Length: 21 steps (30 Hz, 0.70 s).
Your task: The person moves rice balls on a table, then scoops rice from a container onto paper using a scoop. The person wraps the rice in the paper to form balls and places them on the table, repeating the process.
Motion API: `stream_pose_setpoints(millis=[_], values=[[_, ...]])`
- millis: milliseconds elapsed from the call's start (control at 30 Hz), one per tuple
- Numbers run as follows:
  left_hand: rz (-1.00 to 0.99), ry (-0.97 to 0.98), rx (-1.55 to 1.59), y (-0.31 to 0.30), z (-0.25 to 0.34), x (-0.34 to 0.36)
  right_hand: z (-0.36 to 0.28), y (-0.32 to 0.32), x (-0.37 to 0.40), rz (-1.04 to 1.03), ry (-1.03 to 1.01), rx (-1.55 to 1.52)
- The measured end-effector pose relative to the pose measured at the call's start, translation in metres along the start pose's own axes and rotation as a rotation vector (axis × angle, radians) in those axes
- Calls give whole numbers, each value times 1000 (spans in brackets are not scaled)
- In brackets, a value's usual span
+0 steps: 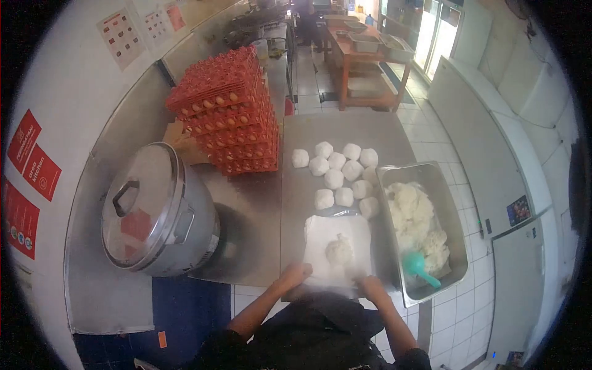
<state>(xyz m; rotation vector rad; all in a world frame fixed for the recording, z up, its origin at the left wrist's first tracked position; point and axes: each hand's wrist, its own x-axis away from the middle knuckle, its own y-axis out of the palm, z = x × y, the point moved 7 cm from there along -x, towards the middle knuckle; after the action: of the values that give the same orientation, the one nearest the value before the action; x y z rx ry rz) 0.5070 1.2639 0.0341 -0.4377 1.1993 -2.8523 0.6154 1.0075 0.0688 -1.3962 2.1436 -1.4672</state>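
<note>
A white paper sheet point(317, 246) lies on the steel table in front of me, with a mound of cooked rice point(338, 251) at its middle. My left hand point(296, 276) is closed at the sheet's near left corner. At the near right corner, my right hand point(370, 287) is closed on the paper too, slightly blurred. Beyond the sheet sit several round paper-wrapped parcels point(333, 179) in loose rows. To the right, a deep steel pan point(459, 246) holds a heap of rice point(410, 209) and a turquoise scoop point(414, 263).
A large lidded rice cooker point(160, 216) stands at the left. Behind it rises a tall stack of red egg trays point(228, 114) holding eggs. White chest freezers point(493, 129) line the right side. An orange table point(364, 49) with containers and another person point(305, 21) are farther back.
</note>
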Motion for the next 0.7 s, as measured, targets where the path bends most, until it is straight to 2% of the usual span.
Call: stream_pose_setpoints(millis=[67, 133, 167, 267, 300, 400, 467, 533, 600, 700], values=[[11, -10, 20, 5, -5, -1, -2, -4, -1, 90, -58, -37], [38, 3, 49, -2, 3, -1, -43, -36, 9, 257, -146, -58], [42, -14, 71, -5, 5, -3, -46, -29, 7, 306, -168, 50], [48, -42, 159, -16, 15, -6, -13, 23, -11, 122, -108, 209], [47, -45, 203, -21, 19, -6, -12, 15, -6, 219, -171, 140], [46, 18, 251, -29, 24, -5, 2, 8, -4, 216, -67, 138], [74, 64, 263, -20, 9, -15, 29, 26, -11, 278, -156, 37], [30, 3, 260, -23, 10, -13, 10, -15, -5, 229, 28, -221], [7, -25, 254, -31, 17, -11, 12, -23, -15, 225, 107, -446], [22, -8, 217, -28, 16, -13, 15, -25, -21, 184, 169, -576]])
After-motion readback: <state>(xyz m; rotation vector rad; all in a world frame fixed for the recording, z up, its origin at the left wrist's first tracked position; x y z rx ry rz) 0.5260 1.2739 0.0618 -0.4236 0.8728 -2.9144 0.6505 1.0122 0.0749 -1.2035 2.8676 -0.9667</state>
